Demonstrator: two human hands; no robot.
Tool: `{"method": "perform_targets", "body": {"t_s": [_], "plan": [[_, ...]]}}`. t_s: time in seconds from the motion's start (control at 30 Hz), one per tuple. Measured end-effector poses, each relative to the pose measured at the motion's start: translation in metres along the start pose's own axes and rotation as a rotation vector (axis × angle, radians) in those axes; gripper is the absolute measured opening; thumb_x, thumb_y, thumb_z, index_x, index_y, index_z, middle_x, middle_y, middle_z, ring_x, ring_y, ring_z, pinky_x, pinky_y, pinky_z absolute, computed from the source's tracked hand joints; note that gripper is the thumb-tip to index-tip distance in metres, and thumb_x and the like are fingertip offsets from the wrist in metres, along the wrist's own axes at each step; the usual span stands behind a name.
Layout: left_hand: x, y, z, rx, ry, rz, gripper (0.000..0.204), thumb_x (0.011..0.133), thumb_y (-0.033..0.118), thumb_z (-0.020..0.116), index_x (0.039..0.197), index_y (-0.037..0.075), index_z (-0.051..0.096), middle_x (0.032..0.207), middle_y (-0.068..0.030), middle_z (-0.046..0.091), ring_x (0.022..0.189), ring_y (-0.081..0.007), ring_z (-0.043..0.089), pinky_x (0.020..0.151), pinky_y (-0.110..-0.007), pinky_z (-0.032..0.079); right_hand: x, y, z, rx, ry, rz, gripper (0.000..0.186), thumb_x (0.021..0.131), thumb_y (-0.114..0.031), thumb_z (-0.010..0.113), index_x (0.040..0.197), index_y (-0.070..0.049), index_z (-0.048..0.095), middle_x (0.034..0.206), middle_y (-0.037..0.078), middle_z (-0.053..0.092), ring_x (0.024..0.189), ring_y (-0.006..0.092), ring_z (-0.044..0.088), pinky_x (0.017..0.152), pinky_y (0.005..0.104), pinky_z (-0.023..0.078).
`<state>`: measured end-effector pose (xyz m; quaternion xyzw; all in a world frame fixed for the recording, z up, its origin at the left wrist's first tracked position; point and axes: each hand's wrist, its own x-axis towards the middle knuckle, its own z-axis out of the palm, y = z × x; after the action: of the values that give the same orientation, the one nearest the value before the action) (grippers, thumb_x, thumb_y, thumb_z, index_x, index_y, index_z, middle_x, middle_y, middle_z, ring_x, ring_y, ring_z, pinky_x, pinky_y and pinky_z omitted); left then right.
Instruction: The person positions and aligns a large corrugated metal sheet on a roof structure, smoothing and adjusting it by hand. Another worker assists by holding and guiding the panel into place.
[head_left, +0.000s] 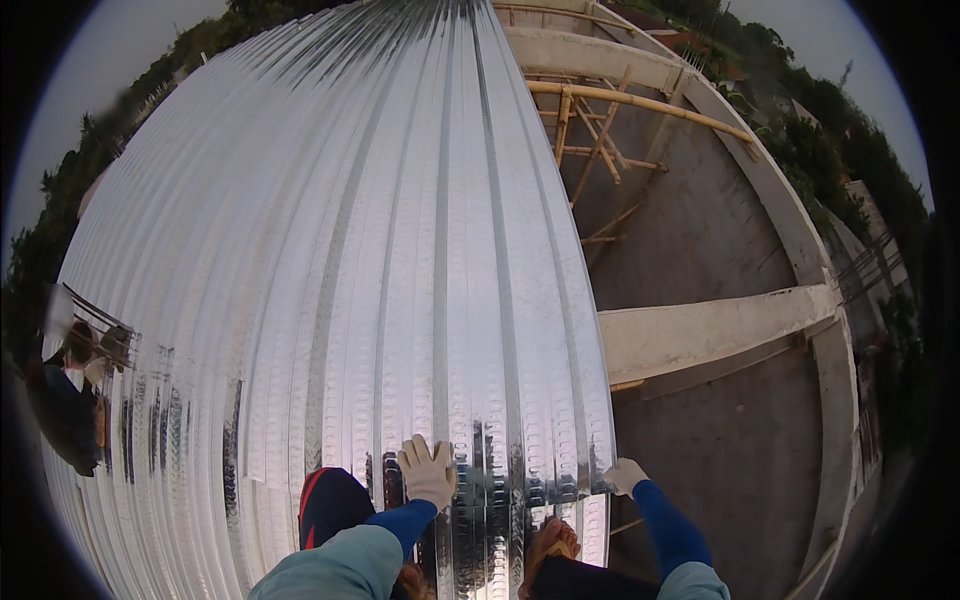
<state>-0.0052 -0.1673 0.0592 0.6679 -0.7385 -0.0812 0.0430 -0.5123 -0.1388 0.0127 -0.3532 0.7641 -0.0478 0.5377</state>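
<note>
I stand on a wide deck of shiny corrugated metal sheets (340, 260) that stretches away ahead. My left hand (428, 470), in a pale work glove, lies flat with spread fingers on a rib of the sheet in front of me. My right hand (624, 476), also gloved, grips the right-hand edge of the same sheet where the deck ends. Both forearms wear blue sleeves. My knees and sandalled feet show at the lower edge.
Right of the deck is an open drop to a concrete floor (700, 230) below, crossed by a concrete beam (710, 330). Bamboo scaffolding (600, 130) stands beyond. Another person (75, 390) stands at the deck's left edge. Trees ring the site.
</note>
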Motion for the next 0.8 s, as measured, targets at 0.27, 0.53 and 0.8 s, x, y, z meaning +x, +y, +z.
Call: {"method": "perform_targets", "body": {"t_s": [0.27,0.53,0.8], "plan": [[0.003,0.011,-0.014,-0.005,-0.021,-0.018,0.067,0.087,0.036,0.081,0.148,0.016,0.063,0.155,-0.0353,0.046,0.144,-0.0552,0.042,0.118,-0.070,0.034,-0.014,0.000,-0.011,0.060,-0.010,0.041,0.023,0.098,-0.020,0.078,0.114,-0.004,0.074,0.096,0.008,0.069,0.080,0.0213,0.068,0.073,0.0463,0.066],[-0.004,-0.004,-0.007,-0.040,-0.039,-0.050,0.065,0.090,0.034,0.081,0.148,0.015,0.062,0.161,-0.0331,0.044,0.148,-0.0534,0.042,0.121,-0.069,0.033,-0.009,0.011,0.009,0.327,0.026,0.061,0.028,0.096,-0.015,0.076,0.123,-0.005,0.074,0.099,0.006,0.071,0.087,0.0222,0.070,0.084,0.0482,0.063],[-0.017,-0.017,-0.011,-0.027,0.030,-0.047,0.063,0.093,0.032,0.080,0.151,0.015,0.063,0.159,-0.0328,0.046,0.146,-0.0511,0.042,0.120,-0.065,0.034,-0.050,-0.009,-0.005,0.405,-0.270,0.153,0.050,0.103,-0.007,0.061,0.150,-0.019,0.063,0.132,-0.005,0.069,0.117,0.0197,0.065,0.116,0.0952,0.009]]}}
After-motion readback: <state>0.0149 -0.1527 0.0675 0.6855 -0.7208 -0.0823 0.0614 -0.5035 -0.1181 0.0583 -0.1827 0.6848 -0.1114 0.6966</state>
